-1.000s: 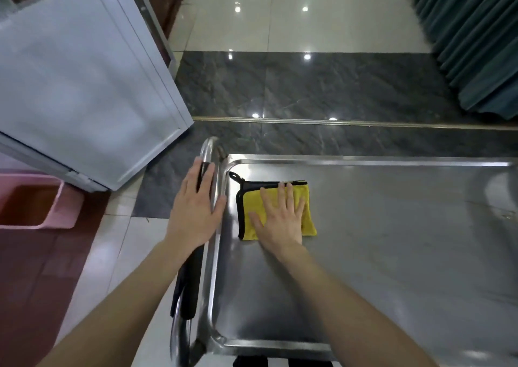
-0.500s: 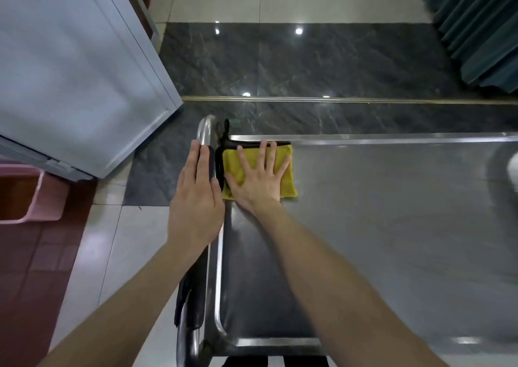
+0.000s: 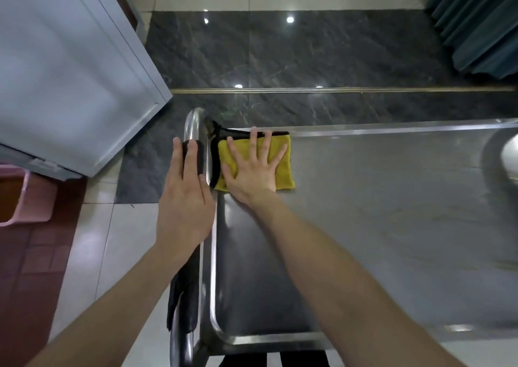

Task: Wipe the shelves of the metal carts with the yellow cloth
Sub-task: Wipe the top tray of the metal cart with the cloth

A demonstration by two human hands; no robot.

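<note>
One right hand [image 3: 252,174] presses yellow cloth [image 3: 285,171] — flat.

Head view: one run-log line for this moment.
right hand: flat on yellow cloth | yellow cloth: far left corner of shelf | left hand: resting on cart handle

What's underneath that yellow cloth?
The yellow cloth lies flat on the metal cart's shelf, in its far left corner. The right hand presses on it. The steel beneath is covered, so its state cannot be seen.
</note>
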